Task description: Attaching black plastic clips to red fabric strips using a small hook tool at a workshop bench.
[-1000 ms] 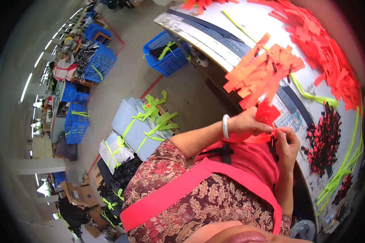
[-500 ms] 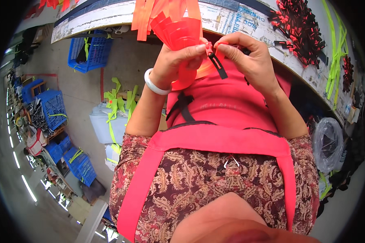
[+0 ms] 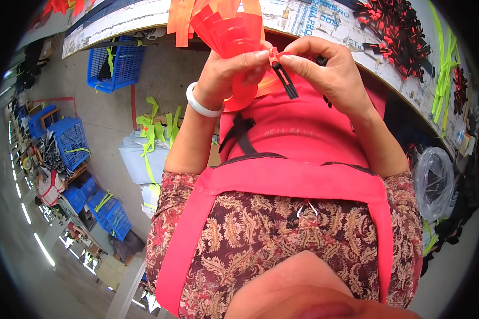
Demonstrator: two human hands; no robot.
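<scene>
My left hand (image 3: 234, 69), with a white bangle on the wrist, grips a bundle of orange-red webbing strips (image 3: 226, 29) that fans upward and loops below the palm. My right hand (image 3: 324, 66) pinches the end of one strip together with a short black strap piece (image 3: 285, 80) that hangs between the two hands. Both hands meet in front of my chest, just at the edge of the work table (image 3: 303, 21). A red apron covers my front below them.
Heaps of black-and-red small parts (image 3: 394, 29) and neon yellow straps (image 3: 444, 58) lie on the table at right. Blue crates (image 3: 114, 61) and bundles with yellow-green straps (image 3: 151, 133) stand on the floor at left. A clear plastic bag (image 3: 436, 181) sits at right.
The view has swung from the table top down onto my chest. My hands have drawn closer to my body with the strips, and the black strap piece now hangs between my fingers.
</scene>
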